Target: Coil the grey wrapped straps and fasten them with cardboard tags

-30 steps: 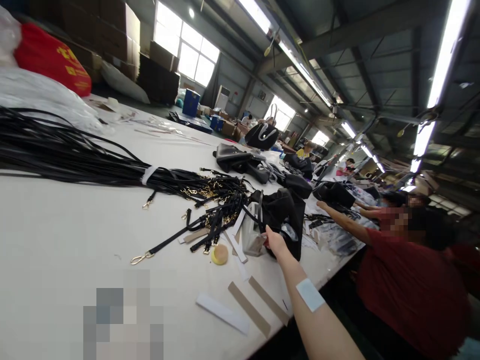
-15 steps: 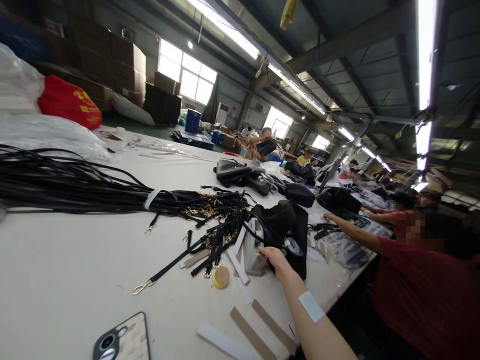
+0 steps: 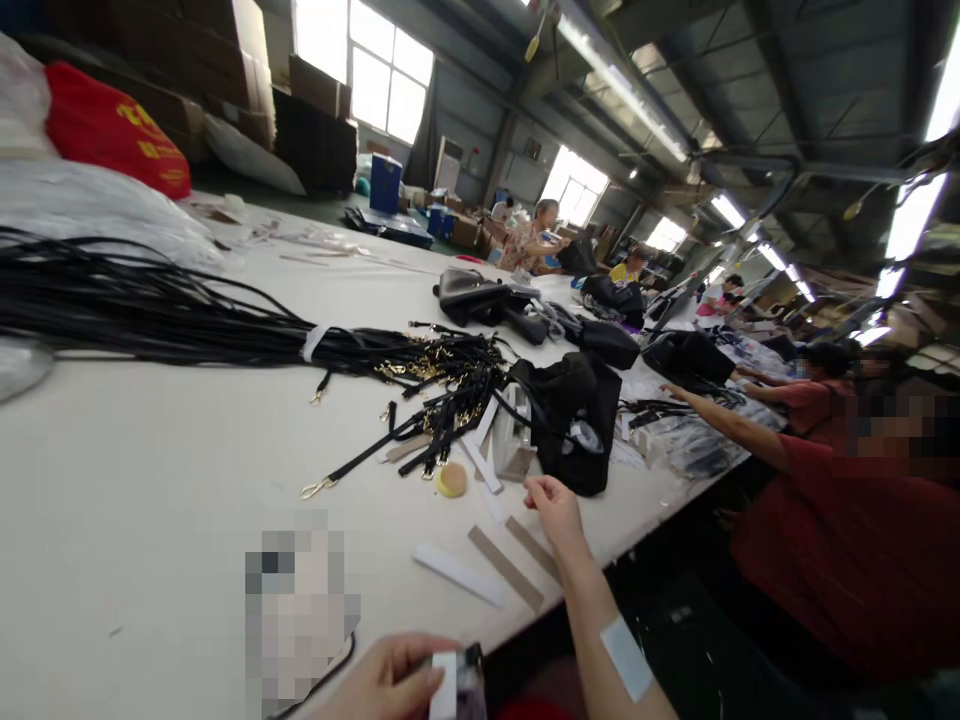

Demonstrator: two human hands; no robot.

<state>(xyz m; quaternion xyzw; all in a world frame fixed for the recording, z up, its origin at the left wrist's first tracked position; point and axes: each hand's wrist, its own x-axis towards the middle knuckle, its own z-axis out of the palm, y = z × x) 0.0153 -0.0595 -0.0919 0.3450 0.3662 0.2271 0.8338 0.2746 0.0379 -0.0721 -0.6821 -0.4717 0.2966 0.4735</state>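
Note:
My right hand (image 3: 556,512) is over the table's near edge, its fingers curled into a pinch; whatever they hold is too small to make out. Just beyond its fingertips stands a pale grey box-like piece (image 3: 512,450), leaning beside a black bag (image 3: 581,400). At the bottom, my left hand (image 3: 401,675) grips a white strip (image 3: 444,686) with a dark, shiny piece beside it, partly cut off by the frame. Between the hands lie white and brown card strips (image 3: 504,568). A yellow-edged roll of tape (image 3: 451,479) rests left of the grey piece.
Black straps with gold clips (image 3: 442,385) spread across the table (image 3: 187,480), beside a long tied bundle (image 3: 187,315). A pixelated patch hides the phone at lower left. On the right, a co-worker in a red shirt (image 3: 817,540) reaches over the table. More black bags (image 3: 480,297) lie farther back.
My right hand has come away from the pale grey piece, toward me. My left hand has entered at the bottom, holding the white strip. The view has tilted down.

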